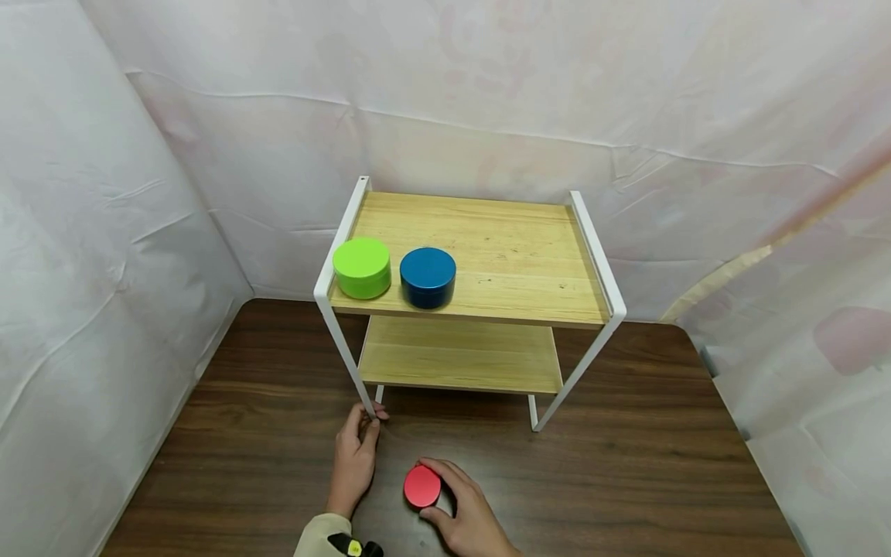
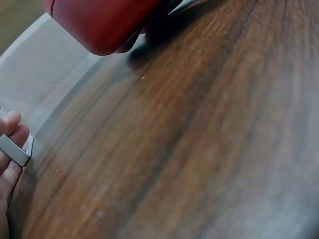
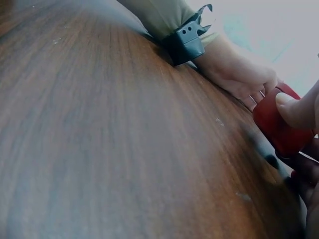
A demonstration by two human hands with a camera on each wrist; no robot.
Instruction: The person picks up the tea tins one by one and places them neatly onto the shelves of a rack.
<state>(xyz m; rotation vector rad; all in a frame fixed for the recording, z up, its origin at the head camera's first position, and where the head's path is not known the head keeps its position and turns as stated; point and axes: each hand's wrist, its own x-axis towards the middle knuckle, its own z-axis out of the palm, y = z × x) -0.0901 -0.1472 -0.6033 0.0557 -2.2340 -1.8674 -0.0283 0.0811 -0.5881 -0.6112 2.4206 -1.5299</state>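
In the head view, my right hand [image 1: 472,517] grips a small round red tin [image 1: 421,486] between thumb and fingers, just above the brown table. Both wrist views show a gap and a shadow under the tin. My left hand [image 1: 353,463] holds the foot of the front left leg [image 1: 346,357] of a small two-tier shelf, its fingers around the white metal [image 2: 14,150]. A green round tin [image 1: 362,268] stands on the upper board at the front left corner. Just right of it stands a dark blue round tin [image 1: 428,278].
The shelf's wooden upper board [image 1: 515,255] sits between white side frames, with a lower board [image 1: 459,356] beneath it. Pale cloth [image 1: 487,93] hangs behind and at both sides of the wood-grain table [image 1: 647,464]. A black wrist strap mount [image 3: 184,46] is on my left wrist.
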